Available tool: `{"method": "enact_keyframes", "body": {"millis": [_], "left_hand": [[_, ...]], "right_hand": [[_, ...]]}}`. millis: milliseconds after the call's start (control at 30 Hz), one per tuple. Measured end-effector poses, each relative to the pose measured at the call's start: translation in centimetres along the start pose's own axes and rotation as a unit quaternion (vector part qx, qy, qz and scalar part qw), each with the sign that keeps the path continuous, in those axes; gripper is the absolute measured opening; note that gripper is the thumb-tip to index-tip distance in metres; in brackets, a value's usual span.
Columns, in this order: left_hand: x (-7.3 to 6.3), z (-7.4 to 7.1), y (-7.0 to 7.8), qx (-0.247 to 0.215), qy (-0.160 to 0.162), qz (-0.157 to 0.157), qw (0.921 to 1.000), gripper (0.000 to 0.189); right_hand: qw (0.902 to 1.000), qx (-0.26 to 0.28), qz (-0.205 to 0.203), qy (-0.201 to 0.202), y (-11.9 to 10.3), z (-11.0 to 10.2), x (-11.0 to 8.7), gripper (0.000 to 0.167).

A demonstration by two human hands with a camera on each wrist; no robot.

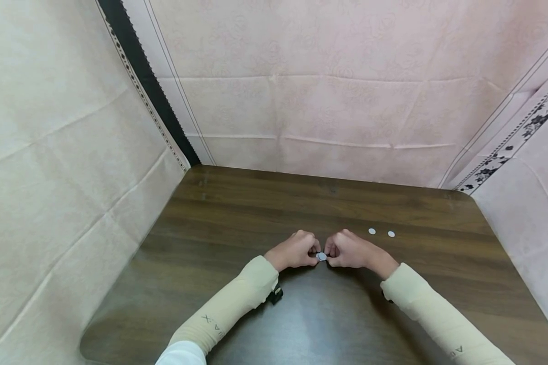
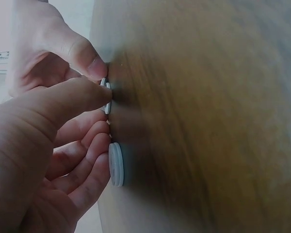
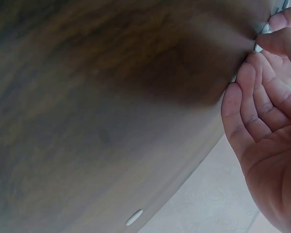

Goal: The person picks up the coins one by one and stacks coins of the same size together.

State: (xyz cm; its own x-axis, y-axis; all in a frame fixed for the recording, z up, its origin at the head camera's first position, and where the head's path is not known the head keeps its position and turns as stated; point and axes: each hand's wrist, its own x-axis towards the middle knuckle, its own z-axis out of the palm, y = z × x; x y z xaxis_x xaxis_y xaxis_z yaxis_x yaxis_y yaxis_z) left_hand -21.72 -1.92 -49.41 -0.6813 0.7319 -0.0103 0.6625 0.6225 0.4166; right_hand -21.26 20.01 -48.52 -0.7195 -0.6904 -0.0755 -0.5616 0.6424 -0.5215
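Note:
Two small, thin white discs [image 1: 321,257] lie overlapping on the brown table between the two hands. My left hand [image 1: 299,250] comes from the left and pinches one side of them, thumb toward me and fingers curled behind. From the opposite side, my right hand [image 1: 349,249] pinches their other edge between thumb and forefinger. The left wrist view shows the pinched discs [image 2: 106,99] partly covered by the left thumb. A short stack of similar discs [image 2: 116,164] sits beside the curled left fingers, hidden under that hand from above.
Two more white discs, one nearer [image 1: 372,231] and one farther right [image 1: 391,234], lie flat beyond the right forearm. The wooden table [image 1: 255,203] has rounded corners. Pale cloth [image 1: 324,111] hangs behind it and along both sides.

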Motion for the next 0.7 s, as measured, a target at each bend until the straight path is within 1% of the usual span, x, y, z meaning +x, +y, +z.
{"method": "enact_keyframes", "body": {"millis": [200,467,700], "left_hand": [[-0.19,-0.14,0.03,-0.012,-0.005,-0.003,0.9999,0.011],[-0.18,0.02,-0.13,-0.016,-0.010,-0.001,0.9998,0.013],[-0.28,-0.22,-0.17,-0.023,-0.016,-0.002,0.9996,0.014]], "right_hand": [[0.9999,-0.002,-0.011,0.003,-0.28,0.24,0.20,0.004],[1.0000,0.003,-0.008,0.001,-0.45,0.37,0.26,0.004],[0.9999,-0.004,-0.015,0.007,-0.48,0.43,0.40,0.004]]}}
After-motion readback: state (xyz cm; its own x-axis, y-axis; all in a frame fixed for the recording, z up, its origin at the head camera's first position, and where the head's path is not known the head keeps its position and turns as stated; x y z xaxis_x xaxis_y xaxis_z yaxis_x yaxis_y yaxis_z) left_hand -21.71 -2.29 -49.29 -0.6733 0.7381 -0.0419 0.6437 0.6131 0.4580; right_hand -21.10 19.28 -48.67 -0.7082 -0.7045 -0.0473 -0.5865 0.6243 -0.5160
